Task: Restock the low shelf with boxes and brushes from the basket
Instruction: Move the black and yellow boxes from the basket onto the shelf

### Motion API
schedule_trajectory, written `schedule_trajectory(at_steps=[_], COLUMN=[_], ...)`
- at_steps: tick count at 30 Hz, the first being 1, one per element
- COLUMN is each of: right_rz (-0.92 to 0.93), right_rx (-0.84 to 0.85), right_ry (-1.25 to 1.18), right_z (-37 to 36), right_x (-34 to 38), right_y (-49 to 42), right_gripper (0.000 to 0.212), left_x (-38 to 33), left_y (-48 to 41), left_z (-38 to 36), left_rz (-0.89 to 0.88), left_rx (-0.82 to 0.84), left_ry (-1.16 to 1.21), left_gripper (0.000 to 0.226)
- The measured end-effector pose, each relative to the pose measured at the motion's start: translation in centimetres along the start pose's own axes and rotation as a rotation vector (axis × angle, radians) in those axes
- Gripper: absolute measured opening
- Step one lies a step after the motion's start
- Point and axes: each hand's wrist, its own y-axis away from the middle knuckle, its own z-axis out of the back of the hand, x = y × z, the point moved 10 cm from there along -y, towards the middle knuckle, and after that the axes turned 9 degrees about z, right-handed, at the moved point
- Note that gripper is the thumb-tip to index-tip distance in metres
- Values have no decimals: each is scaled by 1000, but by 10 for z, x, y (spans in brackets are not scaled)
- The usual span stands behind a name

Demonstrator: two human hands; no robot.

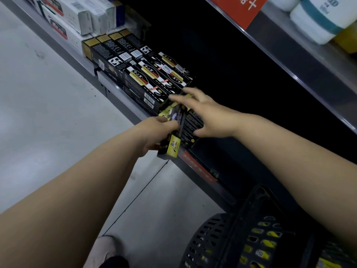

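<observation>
My left hand (154, 132) grips a black and yellow box (172, 146) at the front edge of the low shelf (201, 171). A second black box (193, 124) lies just to its right on the shelf. My right hand (204, 115) reaches over that box with fingers spread and straight, its thumb against the box's side. Rows of black and gold boxes (152, 78) stand stacked on the shelf to the left. The dark basket (231, 235) sits on the floor at the lower right, with yellow and black packs showing through its slots.
White boxes (77, 18) fill the shelf's far left end. An upper shelf (301, 60) with an orange tag and white containers (320, 22) overhangs at the right. The grey floor (48, 113) spreads to the left; a shoe (104, 252) shows at the bottom.
</observation>
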Motion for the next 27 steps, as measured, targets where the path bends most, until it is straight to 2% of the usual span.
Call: schedule_trajectory(at_steps=[3, 4, 6, 8, 11, 16, 18, 22, 27], right_rz=[108, 73, -90, -233, -336, -360, -356, -358, -372], right_rx=[-7, -20, -38, -32, -34, 2, -3, -28, -39], right_ry=[110, 154, 217, 213, 156, 133, 175, 170, 174], right_z=[0, 4, 16, 18, 4, -37, -45, -46, -47], right_x=[13, 7, -15, -37, -48, -40, -39, -42, -43], right_y=[-6, -6, 0, 10, 10, -12, -17, -17, -18], right_gripper=[51, 39, 29, 33, 36, 49, 47, 47, 51], left_x=[-4, -3, 3, 11, 18, 22, 21, 19, 22], left_y=[-2, -4, -6, -6, -7, -16, -19, -22, -24], left_z=[2, 10, 33, 48, 45, 22, 17, 12, 6], left_rz=[-31, -21, 20, 38, 61, 113, 107, 86, 101], left_rx=[-13, -64, -195, -281, -282, -210, -190, -155, -117], left_ry=[-13, 14, 183, 355, 359, 286, 271, 212, 226], left_gripper=[26, 33, 42, 38, 24, 18, 18, 30, 33])
